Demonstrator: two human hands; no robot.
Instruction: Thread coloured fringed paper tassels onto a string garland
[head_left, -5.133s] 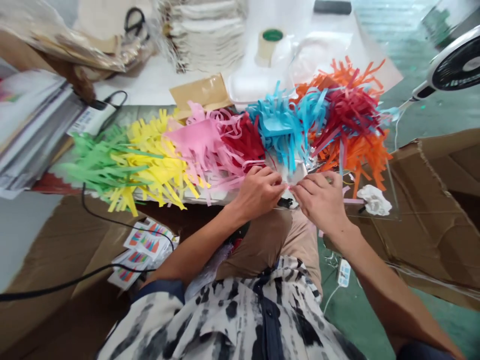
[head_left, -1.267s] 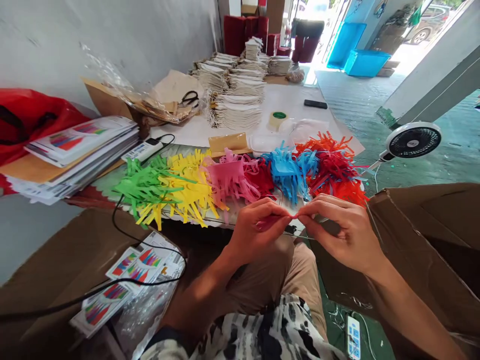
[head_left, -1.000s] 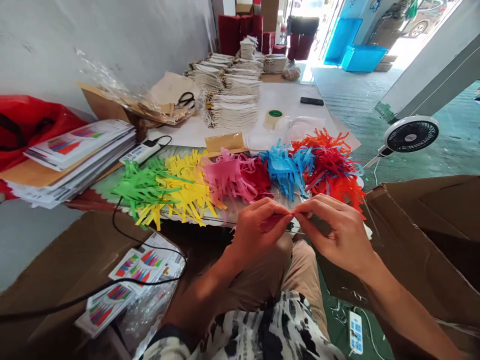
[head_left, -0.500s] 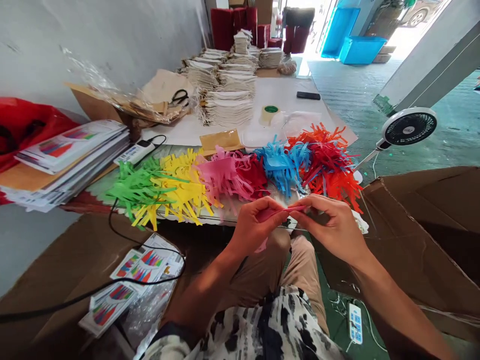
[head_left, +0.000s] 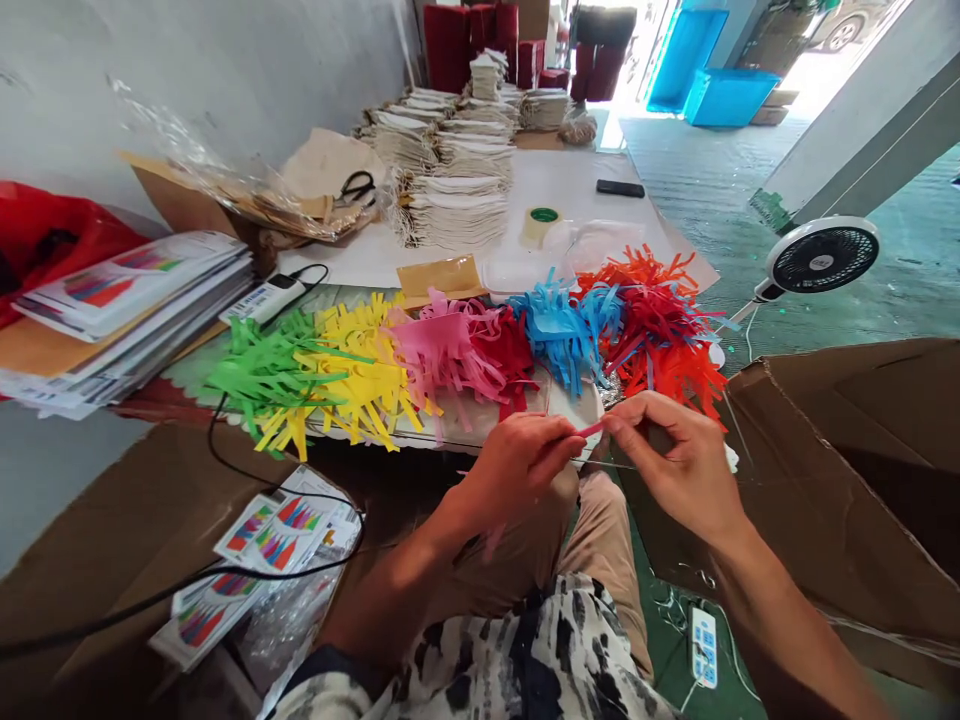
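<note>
A pink fringed paper piece, rolled narrow at its top (head_left: 592, 430), stretches between my hands above my lap. My left hand (head_left: 521, 460) is closed around it, with thin pink strips hanging below. Thumb and fingers of my right hand (head_left: 671, 460) pinch its other end. Along the table edge in front lie fringed paper tassels: green (head_left: 274, 362), yellow (head_left: 364, 365), pink (head_left: 442, 345), blue (head_left: 559, 325) and orange-red (head_left: 675, 375). A thin string or wire runs close under my hands.
Bundled white paper stacks (head_left: 457, 210), a tape roll (head_left: 541, 225), a black phone (head_left: 620, 188) and scissors (head_left: 356, 187) lie on the table. A small fan (head_left: 823, 258) stands right, above a cardboard box (head_left: 862, 450). A black cable (head_left: 262, 573) crosses at lower left.
The pink paper's top has gone from flatter to a narrow twisted roll. My right hand has moved slightly right, and my left hand has turned over it, fingers more closed.
</note>
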